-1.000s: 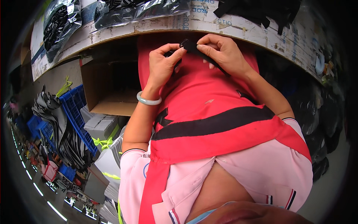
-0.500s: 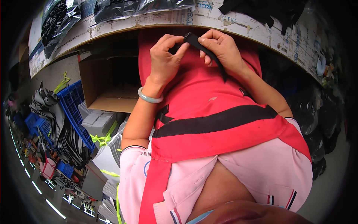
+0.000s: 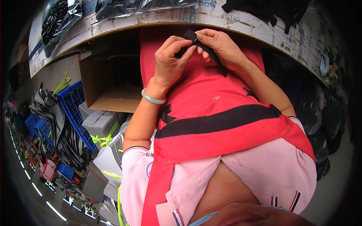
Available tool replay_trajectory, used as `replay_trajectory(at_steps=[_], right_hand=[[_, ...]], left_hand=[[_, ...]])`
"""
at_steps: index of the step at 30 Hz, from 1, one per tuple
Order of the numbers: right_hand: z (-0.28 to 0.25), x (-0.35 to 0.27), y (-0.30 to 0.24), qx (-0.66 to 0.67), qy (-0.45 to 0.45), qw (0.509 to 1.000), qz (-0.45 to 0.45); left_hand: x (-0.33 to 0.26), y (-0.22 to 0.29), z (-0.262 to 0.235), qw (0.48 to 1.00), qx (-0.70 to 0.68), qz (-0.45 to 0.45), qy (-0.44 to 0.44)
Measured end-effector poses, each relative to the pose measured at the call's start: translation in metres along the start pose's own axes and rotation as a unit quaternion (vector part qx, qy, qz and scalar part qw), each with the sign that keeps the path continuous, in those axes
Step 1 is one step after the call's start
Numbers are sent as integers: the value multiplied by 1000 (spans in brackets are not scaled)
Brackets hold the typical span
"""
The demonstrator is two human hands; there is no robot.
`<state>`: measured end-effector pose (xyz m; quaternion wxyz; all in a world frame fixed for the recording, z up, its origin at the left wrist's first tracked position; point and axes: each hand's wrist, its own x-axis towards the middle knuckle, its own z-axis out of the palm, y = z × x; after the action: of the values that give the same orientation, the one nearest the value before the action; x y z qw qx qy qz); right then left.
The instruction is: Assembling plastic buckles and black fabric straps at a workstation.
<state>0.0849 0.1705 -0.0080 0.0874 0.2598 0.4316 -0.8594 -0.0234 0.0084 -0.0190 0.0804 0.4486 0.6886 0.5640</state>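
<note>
Left hand (image 3: 170,60) and right hand (image 3: 220,47) both pinching black strap (image 3: 203,49); strap's lower end hidden behind right wrist

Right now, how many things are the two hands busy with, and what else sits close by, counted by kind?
Black strap, pinched by left hand and right hand: 1
Green bangle on the left wrist: 1
Open cardboard box: 1
Blue plastic crates: 1 clearly seen, others too small to count
Total: 4
</note>
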Motion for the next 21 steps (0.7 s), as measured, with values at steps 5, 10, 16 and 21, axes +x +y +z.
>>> replay_trajectory(at_steps=[5, 10, 16, 21], right_hand=[[8, -3, 1, -22, 35, 996, -82], [18, -5, 0, -110, 20, 983, -144], [6, -4, 8, -165, 65, 974, -140], [14, -4, 6, -161, 48, 975, -143]], left_hand=[[-2, -4, -10, 737, -471, -484, 31], [-19, -39, 0, 490, -729, -473, -72], [-22, -19, 7, 435, -743, -506, 50], [-24, -24, 3, 480, -717, -504, 20]])
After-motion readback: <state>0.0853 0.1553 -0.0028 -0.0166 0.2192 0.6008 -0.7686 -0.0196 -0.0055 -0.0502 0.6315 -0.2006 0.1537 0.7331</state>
